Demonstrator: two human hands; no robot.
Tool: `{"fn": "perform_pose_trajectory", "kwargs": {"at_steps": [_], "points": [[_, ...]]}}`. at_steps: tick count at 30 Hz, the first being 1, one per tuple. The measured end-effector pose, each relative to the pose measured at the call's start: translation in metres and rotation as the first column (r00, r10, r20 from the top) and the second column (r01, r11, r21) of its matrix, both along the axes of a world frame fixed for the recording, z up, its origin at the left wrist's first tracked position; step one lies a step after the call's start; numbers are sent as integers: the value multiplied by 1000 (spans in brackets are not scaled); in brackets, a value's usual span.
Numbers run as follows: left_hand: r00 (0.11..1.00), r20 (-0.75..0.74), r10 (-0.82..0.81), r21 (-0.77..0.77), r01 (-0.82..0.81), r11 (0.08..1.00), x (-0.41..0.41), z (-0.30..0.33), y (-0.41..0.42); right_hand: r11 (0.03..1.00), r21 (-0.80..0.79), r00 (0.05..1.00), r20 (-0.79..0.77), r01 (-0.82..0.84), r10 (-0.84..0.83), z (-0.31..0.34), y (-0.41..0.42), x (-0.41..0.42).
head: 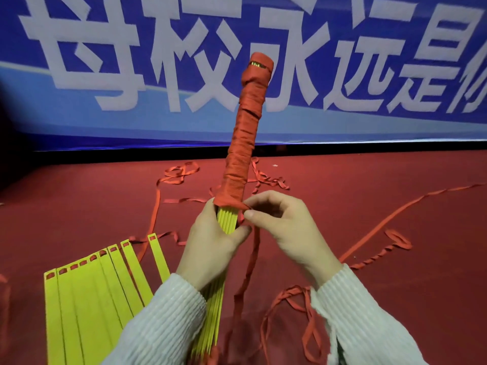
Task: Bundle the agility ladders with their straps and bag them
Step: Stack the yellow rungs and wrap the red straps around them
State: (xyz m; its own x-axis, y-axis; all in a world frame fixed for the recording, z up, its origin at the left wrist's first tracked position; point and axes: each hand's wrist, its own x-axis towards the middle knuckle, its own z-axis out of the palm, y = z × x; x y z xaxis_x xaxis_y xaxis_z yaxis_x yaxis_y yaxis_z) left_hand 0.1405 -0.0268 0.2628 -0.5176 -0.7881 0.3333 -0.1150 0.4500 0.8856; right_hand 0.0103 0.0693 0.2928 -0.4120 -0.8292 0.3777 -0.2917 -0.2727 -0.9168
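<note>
While left hand [210,248] grips rung bundle [229,219], right hand [284,222] pinches red strap [246,206]; bundle's lower end cut off.

Yellow rungs [227,219] in the held bundle, wound in orange-red strap [243,143] over the upper part. Same yellow on the fanned rungs [89,291], each with a red-filled slot at the tip. Red loose straps [382,222] on a dark red floor [79,206]. Blue banner [369,127] with large white characters. Off-white ribbed sleeves [163,320].
</note>
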Motion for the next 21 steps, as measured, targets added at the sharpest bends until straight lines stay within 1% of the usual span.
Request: {"fn": "perform_pose_trajectory", "kwargs": {"at_steps": [2, 4, 6, 8, 9, 10, 11, 12, 14, 15, 16, 17, 19, 21], "points": [[1000, 24, 15, -26, -14, 1000, 1, 4, 0, 994, 35, 976, 194, -106, 97, 4, 6, -6], [999, 35, 34, -38, -32, 999, 2, 5, -2, 967, 98, 888, 426, -233, 171, 9, 11, -7], [998, 42, 38, -49, -36, 998, 1, 5, -2, 936, 134, 773, 608, -326, 182, 8, 12, -6], [998, 57, 32, -73, -28, 997, 1, 5, 1, 921, 107, 657, 732, -374, 182, 6, 11, -7], [997, 69, 31, -88, -25, 996, 0, 5, 2, 924, 94, 638, 749, -371, 180, 6, 10, -8], [996, 80, 33, -106, -25, 994, 0, 5, 4, 929, 104, 664, 727, -355, 172, 7, 11, -9], [996, 86, 37, -122, -27, 992, 0, 6, 6, 935, 141, 726, 670, -327, 153, 8, 12, -10], [995, 85, 42, -133, -31, 991, 1, 6, 7, 938, 191, 803, 582, -289, 129, 10, 13, -10], [996, 71, 49, -142, -38, 989, 2, 7, 8, 947, 270, 942, 325, -174, 81, 11, 15, -9], [997, 62, 53, -138, -44, 989, 2, 7, 8, 956, 268, 977, 204, -122, 67, 11, 15, -9], [997, 54, 57, -126, -50, 991, 2, 7, 8, 965, 248, 990, 129, -85, 54, 11, 15, -9], [998, 41, 55, -107, -51, 993, 1, 7, 8, 972, 223, 994, 99, -68, 47, 10, 14, -10], [1000, 0, 24, -42, -24, 999, 0, 7, 7, 984, 170, 994, 106, -59, 41, 8, 15, -14], [993, -86, -82, 94, 90, 991, -2, 10, 11, 995, 99, 998, 60, 12, -18, 7, 15, -19]]}}
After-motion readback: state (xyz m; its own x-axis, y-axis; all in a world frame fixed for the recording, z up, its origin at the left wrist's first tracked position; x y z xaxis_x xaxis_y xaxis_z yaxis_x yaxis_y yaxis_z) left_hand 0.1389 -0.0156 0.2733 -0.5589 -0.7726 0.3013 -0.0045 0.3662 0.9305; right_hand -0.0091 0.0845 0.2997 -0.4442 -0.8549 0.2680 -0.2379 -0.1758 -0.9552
